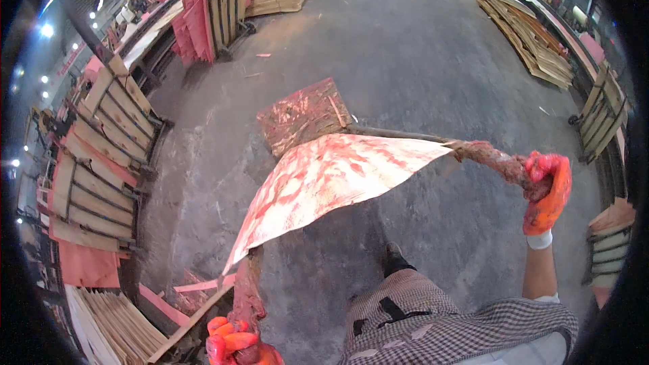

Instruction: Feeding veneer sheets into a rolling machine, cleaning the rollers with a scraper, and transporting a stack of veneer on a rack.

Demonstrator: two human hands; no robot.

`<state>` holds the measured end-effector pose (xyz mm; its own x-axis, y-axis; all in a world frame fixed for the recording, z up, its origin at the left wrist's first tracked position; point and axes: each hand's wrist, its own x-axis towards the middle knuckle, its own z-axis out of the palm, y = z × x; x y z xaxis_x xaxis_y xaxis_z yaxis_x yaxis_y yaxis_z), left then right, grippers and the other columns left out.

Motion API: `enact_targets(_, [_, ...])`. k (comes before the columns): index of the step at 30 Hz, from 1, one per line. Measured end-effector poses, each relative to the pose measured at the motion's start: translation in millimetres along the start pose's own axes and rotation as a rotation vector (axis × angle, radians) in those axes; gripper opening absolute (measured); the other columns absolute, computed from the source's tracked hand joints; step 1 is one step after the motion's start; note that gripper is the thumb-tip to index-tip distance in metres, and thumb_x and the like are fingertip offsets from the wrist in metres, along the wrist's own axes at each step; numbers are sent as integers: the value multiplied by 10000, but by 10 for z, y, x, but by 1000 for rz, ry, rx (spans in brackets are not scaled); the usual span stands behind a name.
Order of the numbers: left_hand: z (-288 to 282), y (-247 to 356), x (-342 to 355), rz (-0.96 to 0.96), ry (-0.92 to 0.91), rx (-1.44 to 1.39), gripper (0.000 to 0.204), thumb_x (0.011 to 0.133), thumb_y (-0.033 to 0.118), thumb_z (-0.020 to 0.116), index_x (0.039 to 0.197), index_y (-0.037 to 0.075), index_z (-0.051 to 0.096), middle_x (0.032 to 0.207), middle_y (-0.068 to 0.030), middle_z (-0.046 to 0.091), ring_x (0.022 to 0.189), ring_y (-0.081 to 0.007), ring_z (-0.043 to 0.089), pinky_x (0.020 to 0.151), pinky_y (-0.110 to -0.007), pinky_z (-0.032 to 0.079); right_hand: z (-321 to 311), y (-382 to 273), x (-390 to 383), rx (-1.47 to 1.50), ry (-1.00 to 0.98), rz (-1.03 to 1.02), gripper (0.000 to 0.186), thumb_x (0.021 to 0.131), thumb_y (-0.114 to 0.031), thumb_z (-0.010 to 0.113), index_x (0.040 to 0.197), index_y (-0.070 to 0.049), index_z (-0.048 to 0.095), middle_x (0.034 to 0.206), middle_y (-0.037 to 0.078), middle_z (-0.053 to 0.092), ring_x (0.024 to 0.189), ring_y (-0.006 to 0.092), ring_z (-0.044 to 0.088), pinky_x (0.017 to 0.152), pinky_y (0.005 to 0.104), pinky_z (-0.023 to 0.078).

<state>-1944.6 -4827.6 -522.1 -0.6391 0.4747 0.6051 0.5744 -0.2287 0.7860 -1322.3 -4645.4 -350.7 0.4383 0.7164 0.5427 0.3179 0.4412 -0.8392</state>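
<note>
A thin pale veneer sheet (338,176), smeared with red, spans the space in front of me between two crusted, reddish stick-like handles. My left hand (240,346), in an orange-red glove, is closed around the left handle (248,294) at the lower edge. Out to the right, my gloved right hand (549,192) grips the other handle (493,157), which points toward the sheet's right corner. Beyond the sheet lies a red-stained square board (301,116). A dark rod (399,133) runs along the far edge of the sheet. How the handles meet the sheet is unclear.
Wheeled racks with wooden panels (101,192) line the left side. Veneer sheets (111,328) and pink strips (162,307) lie at lower left. Stacked sheets (524,34) stand far right, with another metal rack (603,115) nearer. Grey floor (419,74) stretches ahead.
</note>
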Motion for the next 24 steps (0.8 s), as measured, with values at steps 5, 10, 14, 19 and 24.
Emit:
enact_targets(5, [1424, 1174, 479, 193, -6, -163, 571, 1055, 454, 324, 1156, -15, 633, 671, -22, 506, 683, -207, 526, 934, -506, 485, 311, 73, -762, 11, 71, 32, 289, 1043, -296, 428, 911, -64, 539, 850, 36, 533, 860, 215, 566, 887, 410, 490])
enact_targets(10, [941, 295, 612, 105, 103, -219, 586, 1054, 455, 299, 1157, -17, 632, 680, -17, 502, 704, -213, 533, 945, -475, 484, 663, 222, -1379, 10, 72, -29, 319, 1062, -295, 358, 950, -69, 553, 840, 45, 551, 833, 212, 561, 921, 438, 456])
enact_targets(14, [1279, 233, 720, -65, 215, -207, 628, 1051, 489, 298, 1230, -31, 602, 777, -44, 537, 789, -221, 571, 967, -421, 484, 804, 174, -1597, -164, 129, -147, 378, 1075, -305, 323, 917, -57, 560, 802, 47, 554, 761, 216, 567, 899, 456, 451])
enact_targets(19, [1019, -14, 1160, 147, -172, -512, 606, 1071, 423, 318, 1325, -106, 470, 578, -39, 371, 492, -174, 337, 602, -345, 357, 969, 85, -1621, -174, 97, -232, 395, 1072, -289, 326, 868, -55, 570, 787, 55, 571, 741, 227, 586, 841, 450, 474])
enact_targets(24, [1165, -182, 1190, 690, -47, -271, 468, 1098, 243, 285, 1554, 143, 311, 1015, -166, 560, 609, -214, 439, 608, -415, 446, 930, -34, -1594, -202, 141, -341, 384, 1059, -259, 335, 840, -56, 577, 775, 59, 595, 742, 234, 596, 810, 448, 488])
